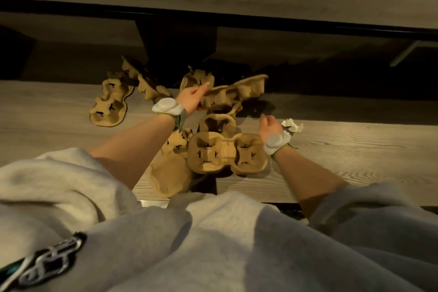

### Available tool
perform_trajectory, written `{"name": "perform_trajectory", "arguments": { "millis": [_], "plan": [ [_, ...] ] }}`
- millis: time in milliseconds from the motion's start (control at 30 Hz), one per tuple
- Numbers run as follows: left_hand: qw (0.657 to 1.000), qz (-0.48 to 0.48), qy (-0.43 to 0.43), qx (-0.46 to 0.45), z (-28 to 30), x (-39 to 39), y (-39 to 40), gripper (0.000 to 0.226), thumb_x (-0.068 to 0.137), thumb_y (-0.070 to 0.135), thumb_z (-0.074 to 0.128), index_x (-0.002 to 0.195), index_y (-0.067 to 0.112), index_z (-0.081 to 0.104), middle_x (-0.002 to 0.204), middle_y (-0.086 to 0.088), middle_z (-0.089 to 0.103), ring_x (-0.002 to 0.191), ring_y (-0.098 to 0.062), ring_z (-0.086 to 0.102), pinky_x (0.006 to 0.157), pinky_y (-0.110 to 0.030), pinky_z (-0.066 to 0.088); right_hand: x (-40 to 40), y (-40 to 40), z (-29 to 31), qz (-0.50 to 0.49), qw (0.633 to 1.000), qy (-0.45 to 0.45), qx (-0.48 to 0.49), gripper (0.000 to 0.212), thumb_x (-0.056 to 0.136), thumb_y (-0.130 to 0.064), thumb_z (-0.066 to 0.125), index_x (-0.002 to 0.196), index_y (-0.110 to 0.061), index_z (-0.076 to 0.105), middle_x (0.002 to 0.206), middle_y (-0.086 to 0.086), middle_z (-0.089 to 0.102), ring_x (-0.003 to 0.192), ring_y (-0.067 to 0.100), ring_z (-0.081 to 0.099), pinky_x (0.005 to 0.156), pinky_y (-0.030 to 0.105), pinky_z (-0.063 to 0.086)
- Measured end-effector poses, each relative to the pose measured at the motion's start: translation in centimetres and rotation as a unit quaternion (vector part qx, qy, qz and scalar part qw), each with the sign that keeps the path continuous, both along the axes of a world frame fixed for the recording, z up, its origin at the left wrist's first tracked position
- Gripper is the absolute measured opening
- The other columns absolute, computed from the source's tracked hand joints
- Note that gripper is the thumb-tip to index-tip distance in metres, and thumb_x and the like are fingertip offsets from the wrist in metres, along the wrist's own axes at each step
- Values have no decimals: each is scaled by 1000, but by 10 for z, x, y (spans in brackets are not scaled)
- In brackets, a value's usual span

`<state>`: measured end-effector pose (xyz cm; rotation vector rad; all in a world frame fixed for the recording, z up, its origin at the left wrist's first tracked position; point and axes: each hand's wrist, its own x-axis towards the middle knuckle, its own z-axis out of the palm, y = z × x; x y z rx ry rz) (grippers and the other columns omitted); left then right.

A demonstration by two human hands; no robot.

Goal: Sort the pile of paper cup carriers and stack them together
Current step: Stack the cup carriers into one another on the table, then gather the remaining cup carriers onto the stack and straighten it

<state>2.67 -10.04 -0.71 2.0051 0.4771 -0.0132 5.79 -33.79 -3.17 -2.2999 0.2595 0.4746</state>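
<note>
Wood table: L hand fingers pinch raised carrier; R hand fingers curled, empty.

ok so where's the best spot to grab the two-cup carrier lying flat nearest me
Probably at the narrow waist between the two cup wells of the two-cup carrier, coming from above. It lies flat, open side up, and the waist is its slimmest part. The right hand hovers closest; the left hand already holds the lifted carrier.

Crumpled white paper on wooden tabletop, far-right side.
</note>
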Motion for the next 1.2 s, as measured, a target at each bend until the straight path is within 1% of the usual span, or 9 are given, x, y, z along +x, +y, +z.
{"name": "perform_trajectory", "arguments": {
  "millis": [67, 133, 267, 500, 700, 800, 1000, 1100, 1200],
  "plan": [
    [1000, 4, -9, 19, 3, -12, 6, 39, 97, 49, 39, 83, 19, 59, 73, -2, 50, 62, -12, 45, 68, -29, 38, 7, 5, 6, -67, 994, 5, 86, 58, 97, -50, 25, 120, -8, 58, 97, 14, 67, 96, 33, 63, 89, 40, 48],
    [999, 0, -14, 31, 2, -23, 5, 43, 97, 45, 42, 72, 12, 54, 57, 1, 39, 55, -13, 39, 59, -28, 32, 13, 7, 11, -153, 962, 59, 219, 65, 96, -57, 24, 113, -6, 60, 75, 7, 61, 70, 23, 60, 65, 34, 51],
    [998, -10, -31, 51, -8, -36, 0, 41, 93, 40, 53, 65, 9, 53, 57, 2, 42, 58, -15, 45, 62, -33, 38, 14, 2, 15, -137, 931, 117, 316, 69, 89, -69, 22, 87, -15, 64, 79, 9, 65, 64, 19, 54, 62, 29, 43],
    [990, -40, -49, 124, -16, -48, 1, 14, 85, 34, 65, 93, 23, 65, 107, 0, 54, 98, -21, 56, 85, -37, 49, 10, 6, 8, -118, 938, 112, 307, 43, 92, -47, 42, 91, -10, 63, 75, 9, 63, 51, 17, 49, 48, 25, 34],
    [990, -13, -61, 130, -12, -56, -3, 60, 88, 19, 57, 144, 25, 35, 137, -6, 43, 119, -22, 50, 93, -28, 44, -3, 8, 12, -56, 975, 35, 210, 31, 93, -21, 42, 112, -1, 56, 86, 18, 54, 36, 13, 45, 35, 16, 34],
    [989, 70, -75, 110, -7, -55, -7, 62, 90, 17, 53, 146, 28, 29, 137, -4, 45, 102, -19, 57, 74, -23, 44, -11, 6, 15, -47, 974, 30, 219, 20, 93, -21, 43, 97, -7, 57, 85, 17, 57, 46, 16, 47, 41, 20, 36],
    [995, 100, 9, 21, -5, -50, -5, 53, 90, 20, 55, 141, 23, 42, 135, -8, 54, 118, -27, 56, 92, -37, 50, -21, -6, 17, -46, 970, 12, 237, 20, 89, -25, 51, 82, -8, 62, 71, 13, 55, 58, 21, 51, 52, 27, 40],
    [995, 76, 51, 33, -5, -48, -4, 39, 90, 20, 56, 129, 19, 58, 126, -11, 62, 113, -28, 60, 91, -38, 52, -20, -14, 18, -73, 973, 41, 217, 29, 86, -42, 56, 90, -14, 62, 83, 14, 64, 75, 29, 62, 71, 37, 52],
    [997, 60, 55, 12, -6, -47, -7, 32, 93, 23, 55, 122, 15, 63, 120, -10, 65, 111, -25, 60, 90, -33, 50, -17, -23, 14, -81, 974, 62, 202, 40, 87, -41, 56, 102, -6, 65, 91, 14, 68, 90, 33, 66, 74, 37, 54]
  ]
}}
